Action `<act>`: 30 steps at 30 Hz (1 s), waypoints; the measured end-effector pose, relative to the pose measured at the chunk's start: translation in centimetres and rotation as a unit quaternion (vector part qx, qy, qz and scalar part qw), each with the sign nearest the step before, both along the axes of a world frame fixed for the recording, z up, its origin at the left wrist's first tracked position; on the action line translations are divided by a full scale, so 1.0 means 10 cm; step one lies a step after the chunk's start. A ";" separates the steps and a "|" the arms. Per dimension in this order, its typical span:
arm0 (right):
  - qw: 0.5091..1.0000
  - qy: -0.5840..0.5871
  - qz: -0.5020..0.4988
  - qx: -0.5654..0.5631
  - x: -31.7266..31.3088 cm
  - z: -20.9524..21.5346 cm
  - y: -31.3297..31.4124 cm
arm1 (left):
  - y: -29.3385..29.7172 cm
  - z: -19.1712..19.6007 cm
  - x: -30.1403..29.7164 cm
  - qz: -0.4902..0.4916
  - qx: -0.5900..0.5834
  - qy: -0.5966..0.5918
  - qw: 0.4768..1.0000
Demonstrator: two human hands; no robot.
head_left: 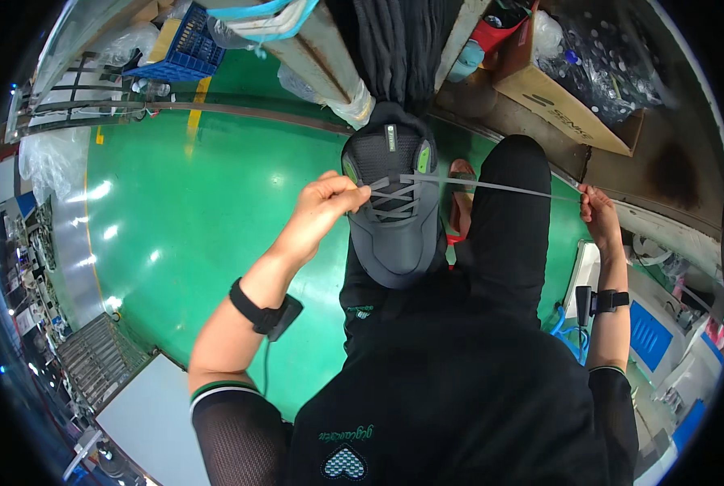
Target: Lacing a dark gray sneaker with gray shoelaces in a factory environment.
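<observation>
A dark grey sneaker (pixel 394 243) rests on my left thigh, its toe toward me and its tongue pointing away. Light grey shoelace (pixel 390 207) criss-crosses its lower eyelets. At the shoe's left side, my left hand (pixel 330 202) pinches the lace between thumb and finger beside the eyelets. A long length of lace (pixel 500 187) runs taut from the right-hand eyelets across my right knee. Out to the right, my right hand (pixel 598 215) is closed on the far part of that lace, its arm stretched forward. The lace tip is too small to make out.
Dark strands (pixel 394 53) hang beyond the shoe next to a metal post (pixel 321 57). A cardboard box (pixel 564 105) of plastic-wrapped items stands on a shelf at far right. A blue crate (pixel 188 49) is at far left. Below lies green floor (pixel 184 227).
</observation>
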State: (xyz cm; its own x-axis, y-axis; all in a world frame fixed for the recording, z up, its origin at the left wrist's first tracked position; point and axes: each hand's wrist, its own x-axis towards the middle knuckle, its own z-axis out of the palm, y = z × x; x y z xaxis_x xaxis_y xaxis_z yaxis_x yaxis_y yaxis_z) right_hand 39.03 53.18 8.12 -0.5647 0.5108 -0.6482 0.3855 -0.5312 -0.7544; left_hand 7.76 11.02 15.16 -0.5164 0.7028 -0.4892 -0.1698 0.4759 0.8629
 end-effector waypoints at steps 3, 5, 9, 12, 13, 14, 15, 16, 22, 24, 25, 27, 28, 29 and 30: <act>0.997 0.036 0.059 0.034 -0.06 -0.05 0.03 | 0.01 -0.15 0.17 0.062 -0.008 0.186 0.981; 0.997 0.004 0.037 0.065 -0.11 -0.03 0.06 | 0.02 -0.22 0.30 0.101 -0.005 0.223 0.970; 0.996 0.003 0.014 0.093 -0.19 0.10 0.06 | 0.02 -0.28 0.47 0.161 0.048 0.257 0.952; 0.995 0.005 0.021 0.101 -0.20 0.19 0.01 | -0.02 -0.25 0.48 0.153 0.055 0.269 0.949; 0.996 0.005 0.013 0.094 -0.20 0.21 -0.02 | -0.04 -0.24 0.47 0.151 0.055 0.275 0.948; 0.995 0.010 0.020 0.102 -0.20 0.23 -0.04 | -0.05 -0.23 0.47 0.147 0.054 0.274 0.949; 0.995 0.018 0.019 0.101 -0.19 0.23 -0.06 | -0.05 -0.24 0.47 0.155 0.041 0.267 0.950; 0.995 0.021 0.005 0.102 -0.17 0.24 -0.07 | -0.04 -0.25 0.47 0.163 0.040 0.268 0.949; 0.995 0.067 0.019 0.076 0.18 0.20 0.20 | 0.09 -0.57 0.67 0.316 0.124 0.177 0.924; 0.987 0.106 -0.006 0.118 0.41 0.22 0.50 | 0.09 -0.69 0.71 0.287 0.081 0.267 0.916; 0.978 0.148 -0.060 0.131 0.52 0.23 0.66 | 0.09 -0.74 0.71 0.311 0.114 0.212 0.919; 0.966 0.212 -0.086 0.123 0.65 0.24 0.88 | 0.06 -0.79 0.70 0.313 0.150 0.172 0.922; 0.959 0.195 -0.150 0.138 0.66 0.23 0.93 | 0.03 -0.78 0.69 0.306 0.156 0.174 0.923; 0.940 0.170 -0.245 0.166 0.62 0.21 0.91 | 0.00 -0.76 0.68 0.305 0.187 0.143 0.923; 0.943 0.138 -0.235 0.189 0.53 0.19 0.84 | -0.03 -0.72 0.67 0.291 0.206 0.096 0.929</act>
